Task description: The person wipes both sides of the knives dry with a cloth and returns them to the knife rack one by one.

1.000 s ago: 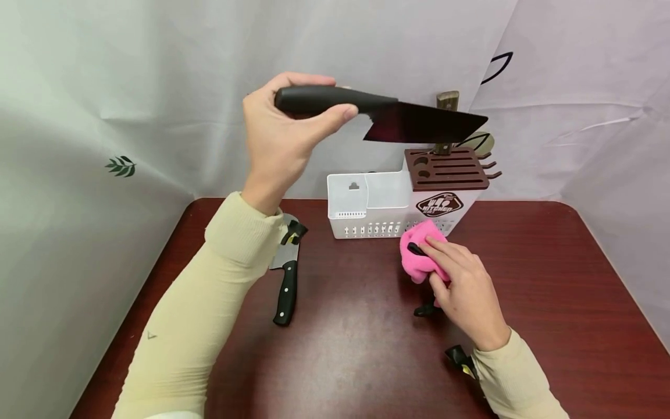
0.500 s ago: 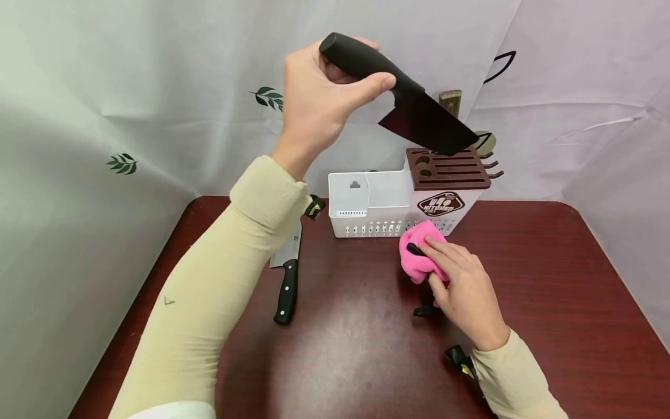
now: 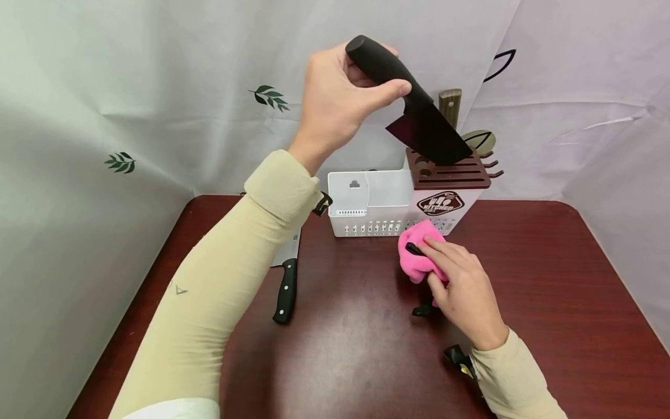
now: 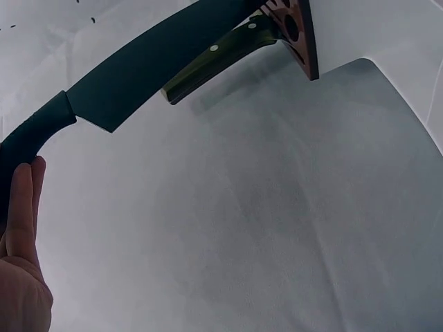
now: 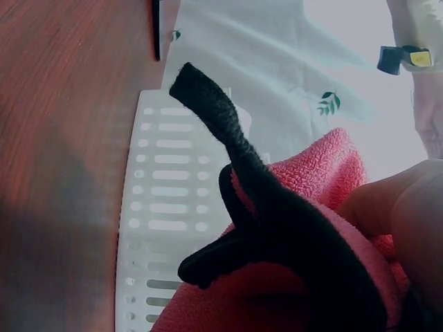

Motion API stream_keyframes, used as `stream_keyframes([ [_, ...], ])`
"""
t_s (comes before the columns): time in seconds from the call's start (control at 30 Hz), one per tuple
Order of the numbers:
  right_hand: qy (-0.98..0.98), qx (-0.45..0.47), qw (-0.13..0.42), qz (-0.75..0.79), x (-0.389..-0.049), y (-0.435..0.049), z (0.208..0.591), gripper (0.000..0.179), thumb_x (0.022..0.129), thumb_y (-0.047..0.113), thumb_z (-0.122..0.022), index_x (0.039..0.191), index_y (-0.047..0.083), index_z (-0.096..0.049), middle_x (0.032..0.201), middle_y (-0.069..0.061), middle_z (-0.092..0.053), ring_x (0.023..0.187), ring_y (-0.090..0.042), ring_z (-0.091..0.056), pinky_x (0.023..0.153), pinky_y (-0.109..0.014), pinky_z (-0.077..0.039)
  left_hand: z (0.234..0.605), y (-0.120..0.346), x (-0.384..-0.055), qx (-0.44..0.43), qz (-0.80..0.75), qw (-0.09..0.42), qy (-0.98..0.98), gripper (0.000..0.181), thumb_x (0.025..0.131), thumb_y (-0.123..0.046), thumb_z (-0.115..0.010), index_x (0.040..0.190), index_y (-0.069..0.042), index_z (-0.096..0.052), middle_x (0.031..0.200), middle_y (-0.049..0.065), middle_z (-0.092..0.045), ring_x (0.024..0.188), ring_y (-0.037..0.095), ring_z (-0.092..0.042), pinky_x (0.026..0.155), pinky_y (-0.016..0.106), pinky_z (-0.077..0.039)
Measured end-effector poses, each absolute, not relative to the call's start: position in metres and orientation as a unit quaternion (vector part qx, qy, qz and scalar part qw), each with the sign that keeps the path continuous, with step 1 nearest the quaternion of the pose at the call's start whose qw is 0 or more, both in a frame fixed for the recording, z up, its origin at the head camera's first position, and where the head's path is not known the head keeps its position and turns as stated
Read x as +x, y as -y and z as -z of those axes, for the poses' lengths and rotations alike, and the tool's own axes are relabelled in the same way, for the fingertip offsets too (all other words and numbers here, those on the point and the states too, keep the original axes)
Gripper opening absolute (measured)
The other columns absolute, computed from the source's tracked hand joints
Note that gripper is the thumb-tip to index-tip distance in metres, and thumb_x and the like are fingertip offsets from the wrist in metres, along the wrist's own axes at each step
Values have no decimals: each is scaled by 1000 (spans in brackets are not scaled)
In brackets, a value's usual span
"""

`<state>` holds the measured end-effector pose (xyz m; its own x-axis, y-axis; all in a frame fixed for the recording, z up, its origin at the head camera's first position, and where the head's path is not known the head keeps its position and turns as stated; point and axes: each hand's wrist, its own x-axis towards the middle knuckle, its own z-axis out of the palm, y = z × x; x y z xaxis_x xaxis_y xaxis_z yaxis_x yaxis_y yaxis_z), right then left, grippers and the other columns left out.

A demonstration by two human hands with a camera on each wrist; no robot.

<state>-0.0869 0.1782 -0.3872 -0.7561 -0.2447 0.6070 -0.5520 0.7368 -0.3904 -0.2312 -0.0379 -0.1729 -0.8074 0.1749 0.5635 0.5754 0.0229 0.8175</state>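
Observation:
My left hand [image 3: 337,99] grips the black handle of a dark-bladed kitchen knife [image 3: 431,137], held up and tilted with its tip down at the slotted brown top of the knife holder [image 3: 452,170]. In the left wrist view the knife's blade [image 4: 163,66] reaches up to the brown slotted top [image 4: 296,34]. My right hand [image 3: 466,291] holds a bunched pink cloth [image 3: 413,265] low in front of the holder. A black strap [image 5: 277,214] crosses the cloth in the right wrist view.
A cleaver [image 3: 286,291] with a riveted black handle lies on the table left of centre, its blade partly behind my left sleeve. A wooden-handled knife [image 3: 450,107] stands in the holder's back. The white perforated basket [image 3: 374,218] joins the holder's left; brown hooks [image 3: 492,169] jut from its right.
My left hand has moved right with the knife and tilted it from nearly level to steeply point-down, bringing the tip to the slotted top. The right hand and the pink cloth have hardly moved.

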Motion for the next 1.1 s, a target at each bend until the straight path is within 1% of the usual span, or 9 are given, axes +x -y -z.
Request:
stream_keyframes([
  [0.3, 892, 225, 265, -288, -87, -178, 388, 48, 82, -3, -59, 127, 5, -69, 128, -14, -66, 116, -31, -59, 92, -46, -41, 169, 23, -232, -248, 649, 145, 704, 38, 77, 4, -84, 111, 5, -68, 95, 13, -73, 85, 17, -72, 84, 24, -55],
  [0.5, 895, 223, 262, -285, -86, -179, 388, 49, 81, -3, -59, 128, 5, -69, 129, -14, -66, 117, -31, -58, 91, -46, -41, 160, 5, -233, -239, 632, 131, 726, 42, 79, 4, -82, 115, 2, -61, 100, 12, -71, 88, 14, -71, 83, 19, -53],
  [0.6, 897, 221, 259, -284, -85, -180, 387, 49, 81, -3, -59, 128, 5, -69, 130, -15, -66, 117, -31, -58, 92, -46, -41, 156, -6, -236, -241, 619, 134, 735, 52, 79, 3, -83, 123, -1, -57, 107, 7, -69, 90, 12, -71, 82, 16, -52],
  [0.73, 898, 220, 257, -282, -84, -181, 387, 49, 81, -4, -59, 128, 5, -69, 129, -15, -66, 117, -32, -58, 93, -47, -41, 154, -21, -241, -248, 602, 136, 747, 63, 79, 1, -83, 134, -4, -51, 111, 4, -68, 90, 9, -70, 81, 13, -51],
  [0.83, 898, 219, 256, -282, -83, -181, 387, 49, 81, -4, -59, 128, 5, -69, 129, -15, -66, 117, -32, -58, 93, -47, -40, 154, -30, -244, -258, 578, 139, 761, 72, 81, -3, -82, 142, -7, -44, 108, 6, -72, 87, 8, -71, 80, 12, -50],
  [0.97, 898, 220, 256, -283, -83, -182, 388, 48, 81, -3, -59, 128, 5, -69, 129, -15, -66, 117, -31, -58, 92, -46, -41, 158, -39, -247, -273, 542, 154, 780, 86, 85, -9, -81, 155, -12, -31, 107, 6, -73, 85, 6, -71, 79, 12, -51],
  [1.03, 897, 221, 256, -283, -83, -181, 389, 47, 82, -3, -59, 127, 4, -69, 129, -15, -66, 117, -31, -58, 92, -45, -41, 160, -43, -249, -277, 531, 157, 785, 89, 87, -11, -79, 158, -14, -26, 108, 5, -73, 85, 5, -72, 80, 12, -51],
  [1.1, 897, 223, 257, -283, -83, -180, 389, 47, 82, -3, -59, 127, 4, -69, 129, -15, -66, 117, -30, -58, 91, -45, -41, 162, -47, -250, -283, 525, 155, 788, 87, 88, -12, -78, 158, -14, -27, 111, 5, -72, 87, 5, -72, 81, 12, -50],
])
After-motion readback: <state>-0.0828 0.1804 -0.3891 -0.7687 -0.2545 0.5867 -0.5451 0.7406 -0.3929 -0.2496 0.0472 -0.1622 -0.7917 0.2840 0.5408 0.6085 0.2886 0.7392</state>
